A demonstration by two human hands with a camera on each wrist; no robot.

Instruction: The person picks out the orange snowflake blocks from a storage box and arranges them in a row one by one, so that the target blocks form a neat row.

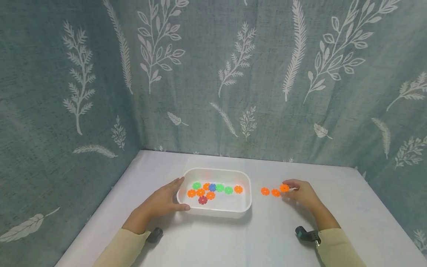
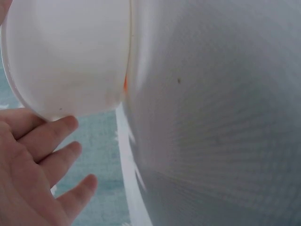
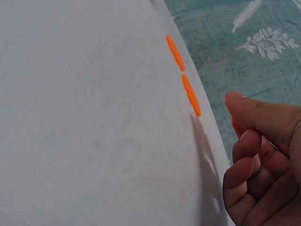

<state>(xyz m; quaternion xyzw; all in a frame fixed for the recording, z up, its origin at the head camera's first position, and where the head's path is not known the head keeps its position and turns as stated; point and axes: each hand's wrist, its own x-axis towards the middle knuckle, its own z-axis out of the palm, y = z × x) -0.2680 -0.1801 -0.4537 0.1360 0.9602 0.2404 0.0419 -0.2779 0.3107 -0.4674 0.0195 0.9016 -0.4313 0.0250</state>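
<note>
Overall, the work surface is a smooth white tabletop [image 1: 220, 241], enclosed at the back and at both sides by a blue-green fabric curtain [image 1: 200, 96] printed with white leaves and sprigs. A white rectangular plastic tray with rounded corners [image 1: 213, 213] sits left of centre on the tabletop. It contains ten flat notched plastic discs: five orange, three green, one blue [image 1: 212, 187] and one dark red [image 1: 202, 200]. Two orange notched plastic discs [image 1: 265, 191] [image 1: 275, 193] lie flat on the tabletop to the right of the tray.

The left hand [image 1: 160, 202] spans the left end of the tray, fingers extended, thumb at the near rim; it partly covers that end. The right hand [image 1: 301, 191] pinches a third loose disc, the held orange disc [image 1: 284, 188], between thumb and fingers, just beside the nearer loose one. Each beige sleeve [image 1: 121, 248] has a black wrist-mounted device [image 1: 155, 235] [image 1: 307, 234] at its cuff, over the tabletop.

The left wrist view shows the outside of the tray wall, with two fingertips against it and the remaining fingers spread apart. The wall blocks the contents; an orange sliver shows at its base, source not determinable. The right wrist view shows the two loose discs in thin profile, end to end, and the held disc largely hidden by the fingers, above the tabletop.
</note>
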